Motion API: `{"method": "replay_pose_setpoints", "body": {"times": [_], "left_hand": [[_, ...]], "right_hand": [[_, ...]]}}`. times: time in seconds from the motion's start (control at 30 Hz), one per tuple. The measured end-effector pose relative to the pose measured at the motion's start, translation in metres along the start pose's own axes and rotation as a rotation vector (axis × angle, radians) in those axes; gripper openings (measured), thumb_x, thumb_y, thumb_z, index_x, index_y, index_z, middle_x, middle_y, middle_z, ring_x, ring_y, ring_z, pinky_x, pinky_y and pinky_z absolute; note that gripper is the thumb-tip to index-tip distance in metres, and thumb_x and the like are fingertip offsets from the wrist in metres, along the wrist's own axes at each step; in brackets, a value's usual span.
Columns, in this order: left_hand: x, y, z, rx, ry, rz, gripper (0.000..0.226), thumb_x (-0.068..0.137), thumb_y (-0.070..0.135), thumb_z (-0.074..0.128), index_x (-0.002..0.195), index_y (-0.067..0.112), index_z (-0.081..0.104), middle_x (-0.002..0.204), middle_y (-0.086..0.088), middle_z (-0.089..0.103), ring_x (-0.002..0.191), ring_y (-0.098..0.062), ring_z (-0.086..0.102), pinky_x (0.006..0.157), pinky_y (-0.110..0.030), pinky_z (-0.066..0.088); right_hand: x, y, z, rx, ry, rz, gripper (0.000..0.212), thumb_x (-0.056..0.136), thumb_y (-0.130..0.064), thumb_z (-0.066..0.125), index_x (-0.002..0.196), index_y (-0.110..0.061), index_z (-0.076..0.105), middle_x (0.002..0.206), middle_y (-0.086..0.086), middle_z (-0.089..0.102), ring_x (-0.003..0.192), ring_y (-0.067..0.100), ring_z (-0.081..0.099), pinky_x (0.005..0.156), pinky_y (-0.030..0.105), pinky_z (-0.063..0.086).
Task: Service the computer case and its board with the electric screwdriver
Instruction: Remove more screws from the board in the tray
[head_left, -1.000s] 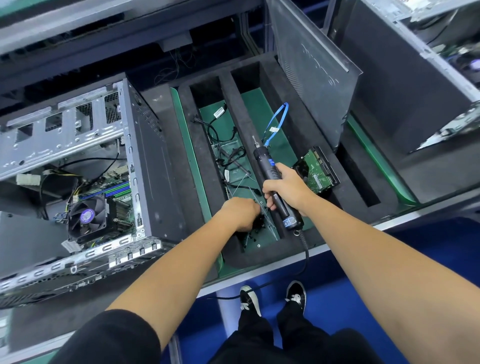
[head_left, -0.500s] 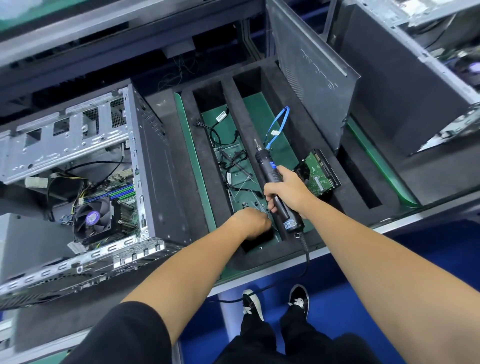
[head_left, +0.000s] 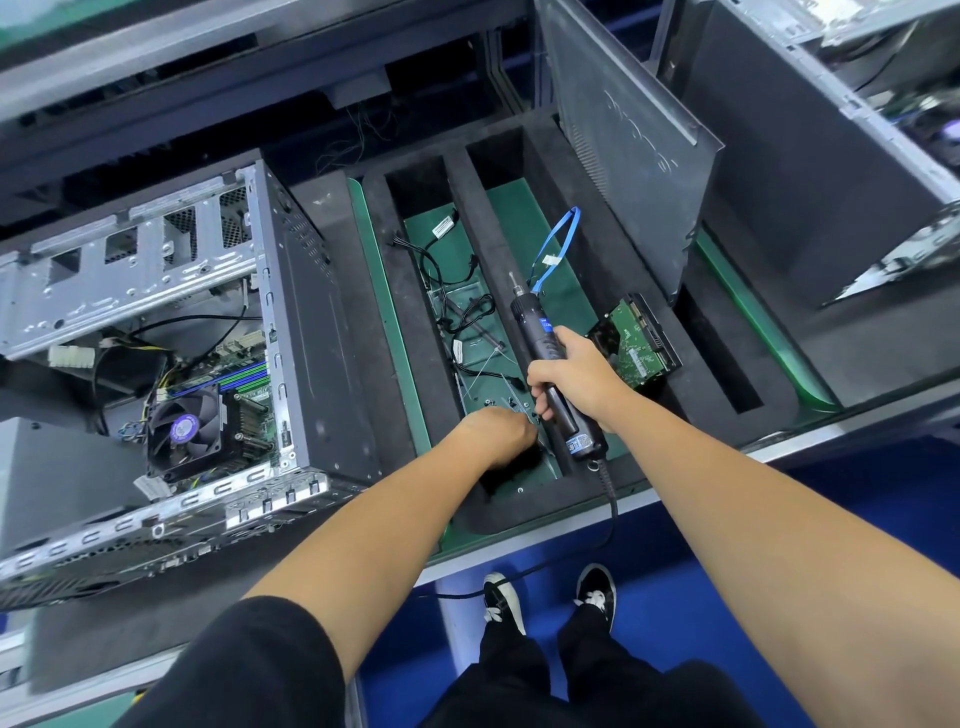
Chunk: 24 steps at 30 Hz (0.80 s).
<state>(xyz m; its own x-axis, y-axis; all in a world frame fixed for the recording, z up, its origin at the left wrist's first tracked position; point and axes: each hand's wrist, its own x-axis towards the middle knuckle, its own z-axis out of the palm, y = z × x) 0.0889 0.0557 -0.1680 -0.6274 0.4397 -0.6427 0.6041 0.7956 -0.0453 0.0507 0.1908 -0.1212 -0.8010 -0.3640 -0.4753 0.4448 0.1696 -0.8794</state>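
you are gripping the electric screwdriver in your right hand, fingers wrapped around its dark barrel, bit pointing away from you over the foam tray near the bench's front edge. the computer case is lying open at the left end of the bench, its board and cooler fan facing up, well apart from the driver. your left hand is reaching down into the front end of the tray's middle slot, knuckles up; the fingers are curling under and out of sight, so you cannot tell whether they are pinching anything.

judging by the small dark specks on the green floor there, you are probably picking up a screw. pinch one only, lift it clear of the black cables lying in that slot, and keep the driver's bit raised away from the blue cable in the next slot. seat the screw on the bit before swinging left to the case, and mind the cord trailing over the front edge.

the screw itself, if there is one, is hiding beneath your hand. the specks are too small to name surely. the bit's tip is too small to read. the hard drive is sitting just right of your right hand, partly behind it. a side panel is leaning at the tray's far right, and another case is being cut off by the right edge.
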Motion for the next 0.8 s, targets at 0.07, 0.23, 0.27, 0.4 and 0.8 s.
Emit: {"method": "replay_pose_setpoints", "body": {"times": [0.07,0.23,0.27,0.4,0.8], "left_hand": [[0.000,-0.002,-0.002,-0.071,-0.002,-0.053,0.027,0.091,-0.005,0.040,0.115,-0.002,0.052,0.113,-0.017,0.058,0.102,-0.033,0.058,0.084,-0.040,0.048],[0.002,-0.004,-0.008,-0.232,-0.009,-0.175,0.035,0.090,-0.005,0.044,0.124,0.004,0.047,0.114,-0.014,0.055,0.103,-0.032,0.057,0.075,-0.036,0.045],[0.002,-0.004,-0.009,-0.249,-0.013,-0.192,0.035,0.090,-0.005,0.044,0.124,0.005,0.047,0.114,-0.014,0.055,0.103,-0.031,0.057,0.075,-0.036,0.045],[0.001,-0.003,-0.007,-0.210,0.053,-0.207,0.032,0.091,-0.004,0.042,0.121,0.005,0.051,0.112,-0.014,0.057,0.102,-0.032,0.058,0.074,-0.037,0.045],[-0.003,-0.019,-0.018,-0.507,0.208,-0.394,0.013,0.084,0.006,0.051,0.095,0.000,0.056,0.101,-0.019,0.060,0.090,-0.036,0.060,0.070,-0.037,0.046]], "right_hand": [[-0.001,-0.001,0.001,0.007,0.003,0.001,0.030,0.077,0.003,0.061,0.104,-0.001,0.049,0.062,0.013,0.057,0.047,0.027,0.054,0.046,0.033,0.049],[-0.002,-0.002,0.001,0.008,0.013,0.007,0.037,0.079,0.003,0.060,0.112,0.002,0.045,0.064,0.015,0.057,0.049,0.027,0.054,0.048,0.034,0.049],[-0.003,-0.002,0.001,0.005,0.014,0.008,0.037,0.079,0.003,0.060,0.112,0.002,0.045,0.064,0.015,0.057,0.049,0.027,0.054,0.048,0.035,0.049],[-0.002,-0.002,0.001,0.005,0.018,0.014,0.036,0.079,0.003,0.060,0.111,0.005,0.043,0.064,0.015,0.056,0.048,0.027,0.053,0.047,0.034,0.049],[0.000,-0.001,0.000,0.014,0.004,0.016,0.037,0.079,0.004,0.059,0.114,0.004,0.047,0.065,0.016,0.055,0.048,0.027,0.053,0.046,0.033,0.048]]}}
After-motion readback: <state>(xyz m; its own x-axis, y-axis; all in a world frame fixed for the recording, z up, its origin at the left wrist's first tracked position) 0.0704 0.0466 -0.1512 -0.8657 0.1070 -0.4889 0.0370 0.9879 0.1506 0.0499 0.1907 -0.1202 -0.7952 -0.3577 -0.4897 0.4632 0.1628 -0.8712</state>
